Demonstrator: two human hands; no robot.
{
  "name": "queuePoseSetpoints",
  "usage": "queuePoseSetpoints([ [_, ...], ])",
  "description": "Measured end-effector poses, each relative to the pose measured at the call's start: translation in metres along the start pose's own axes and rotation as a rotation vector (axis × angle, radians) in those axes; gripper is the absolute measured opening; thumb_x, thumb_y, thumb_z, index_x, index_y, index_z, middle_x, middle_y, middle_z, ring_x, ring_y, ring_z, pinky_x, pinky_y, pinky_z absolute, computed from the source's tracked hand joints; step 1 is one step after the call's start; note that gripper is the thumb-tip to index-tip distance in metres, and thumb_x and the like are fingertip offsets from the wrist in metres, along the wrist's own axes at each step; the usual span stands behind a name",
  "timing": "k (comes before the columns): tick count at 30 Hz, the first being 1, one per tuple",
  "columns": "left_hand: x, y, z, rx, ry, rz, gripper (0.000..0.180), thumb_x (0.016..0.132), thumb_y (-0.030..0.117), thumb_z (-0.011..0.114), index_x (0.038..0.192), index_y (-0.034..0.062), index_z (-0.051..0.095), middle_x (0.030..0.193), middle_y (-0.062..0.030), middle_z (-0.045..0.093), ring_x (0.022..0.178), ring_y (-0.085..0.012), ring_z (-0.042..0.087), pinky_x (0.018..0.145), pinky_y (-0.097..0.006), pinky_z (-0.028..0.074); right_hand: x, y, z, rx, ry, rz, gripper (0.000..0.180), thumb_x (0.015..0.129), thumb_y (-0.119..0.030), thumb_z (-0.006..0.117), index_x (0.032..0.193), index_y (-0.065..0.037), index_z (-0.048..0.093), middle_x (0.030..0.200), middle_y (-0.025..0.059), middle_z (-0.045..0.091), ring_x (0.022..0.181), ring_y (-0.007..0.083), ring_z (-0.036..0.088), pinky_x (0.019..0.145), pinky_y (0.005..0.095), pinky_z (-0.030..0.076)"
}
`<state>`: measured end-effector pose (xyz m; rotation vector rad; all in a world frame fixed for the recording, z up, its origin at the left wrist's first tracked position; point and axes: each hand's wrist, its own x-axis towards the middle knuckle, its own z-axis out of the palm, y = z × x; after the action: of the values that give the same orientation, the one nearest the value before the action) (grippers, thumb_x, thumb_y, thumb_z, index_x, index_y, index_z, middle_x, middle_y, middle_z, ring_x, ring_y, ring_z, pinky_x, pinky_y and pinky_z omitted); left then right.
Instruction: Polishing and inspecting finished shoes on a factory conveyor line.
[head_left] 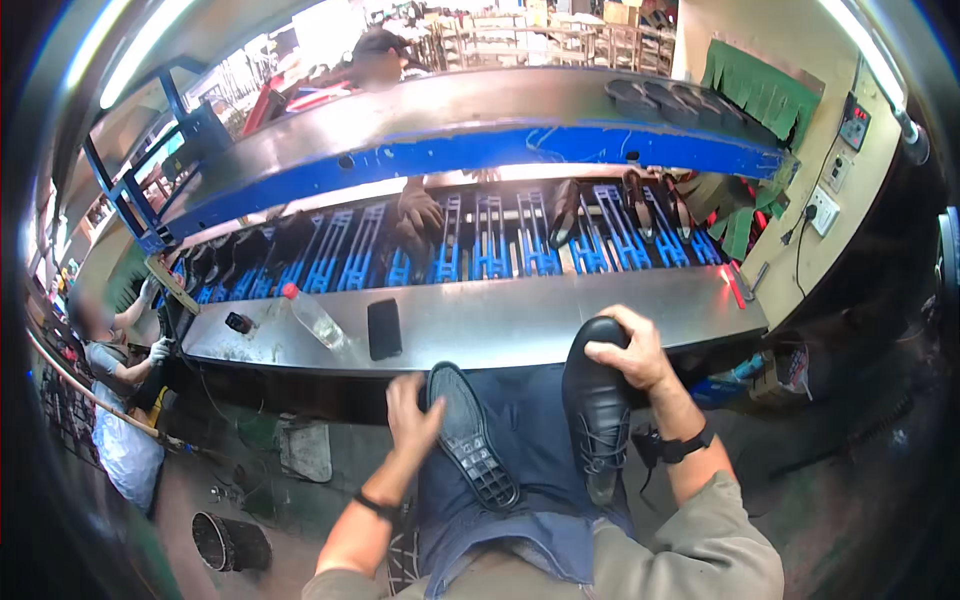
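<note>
The person's own two hands are over the lap, just before a metal tabletop [560, 312]; the right hand [632, 350] is closed around the toe end of a black lace-up shoe [597, 400], its thumb across the upper and its fingers wrapped over the far side; the shoe stands toe away from the person, laces facing up, above the right side of the lap. The left hand [412, 418] is partly open and blurred, its fingers loosely bent and its thumb at the left edge of a black shoe sole [464, 425]; it appears to grip nothing, and whether the thumb touches the sole I cannot tell; the sole lies on the dark blue cloth [530, 420] over the lap, to the left of the shoe and apart from it, with a grid of square cells at its near end.

On the tabletop, a clear bottle [318, 322] with a red cap lies on its side; just right of it is a flat dark rectangular thing [384, 330], and to its left a small dark object [238, 322]; a red-handled tool [738, 288] is near the right end. Beyond the tabletop runs a row of blue racks [490, 235], dark shoes [565, 212] resting among them toward the right; a co-worker's gloved hand [420, 210] is over the racks; at the far left another person [125, 375] stands wearing light gloves; a black bucket [232, 542] is on the floor at the lower left.
</note>
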<state>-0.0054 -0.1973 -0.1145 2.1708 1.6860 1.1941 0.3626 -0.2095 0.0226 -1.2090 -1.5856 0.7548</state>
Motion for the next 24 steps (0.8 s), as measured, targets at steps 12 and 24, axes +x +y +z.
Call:
queuePoseSetpoints([
  [12,0.057,0.035,-0.035,-1.737,-0.534,-0.633,0.06,0.089,0.018,0.06,0.142,-0.0041,0.043,0.142,-0.0315,0.049,0.136,-0.0421,0.047,0.108,-0.054,0.047,-0.172,0.113,0.048,1.296,-0.127,0.925,0.082,0.099,-0.062,0.042,0.144,0.007,0.042,0.133,0.0275,0.059,0.116,0.0397,0.064,0.102,0.0495,0.052],
  [24,0.032,0.108,-0.036,-1.586,-0.527,-0.586,0.08,0.105,0.06,0.016,0.132,-0.0069,0.051,0.12,-0.0246,0.064,0.12,-0.0403,0.06,0.101,-0.052,0.052,-0.109,0.043,0.065,1.097,-0.453,0.741,0.073,0.101,-0.053,0.045,0.144,0.007,0.045,0.137,0.0186,0.059,0.121,0.0259,0.06,0.104,0.0356,0.047],
])
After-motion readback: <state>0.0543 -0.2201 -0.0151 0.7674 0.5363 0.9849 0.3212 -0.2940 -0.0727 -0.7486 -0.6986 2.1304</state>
